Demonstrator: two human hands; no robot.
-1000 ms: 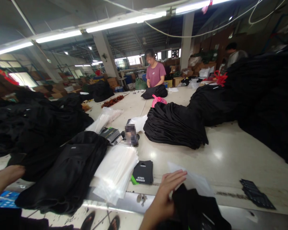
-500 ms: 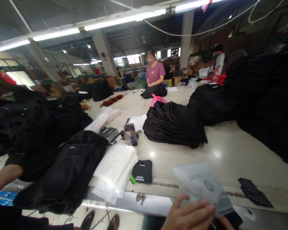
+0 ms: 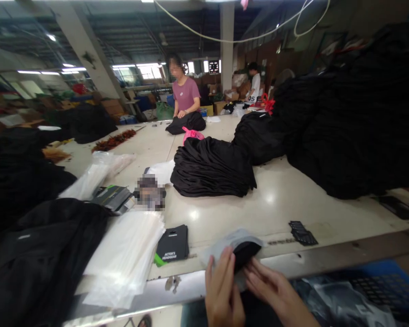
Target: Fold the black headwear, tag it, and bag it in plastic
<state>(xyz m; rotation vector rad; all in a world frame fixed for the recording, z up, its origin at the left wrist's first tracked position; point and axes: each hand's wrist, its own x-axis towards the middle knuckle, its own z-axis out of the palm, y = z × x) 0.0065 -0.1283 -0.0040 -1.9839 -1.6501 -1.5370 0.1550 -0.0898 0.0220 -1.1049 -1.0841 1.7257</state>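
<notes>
Low at the table's front edge, a frosted plastic bag point(image 3: 221, 245) is held tilted, with folded black cloth point(image 3: 246, 254) showing at its side. My left hand point(image 3: 223, 288) is closed on the bag, fingers lying along its near face. From the right, my right hand point(image 3: 274, 286) grips the lower part of the bag and cloth, fingers pressed together; its fingertips are partly hidden. Left of my hands lie a stack of black "ACTOR'S HEADGEAR" cards point(image 3: 172, 245) and a fanned pile of clear bags point(image 3: 122, 254).
Black garments point(image 3: 211, 168) are heaped mid-table, with a tall dark stack point(image 3: 354, 118) to the right. More black cloth point(image 3: 54, 250) lies at left. A blue basket point(image 3: 395, 281) of bagged items stands below right. A co-worker point(image 3: 186, 95) handles cloth across the table.
The view has swung right and the blue basket has come into sight. The bag has tilted so its printed face no longer shows, and both hands now show clearly on it. Another person's arm at left is gone.
</notes>
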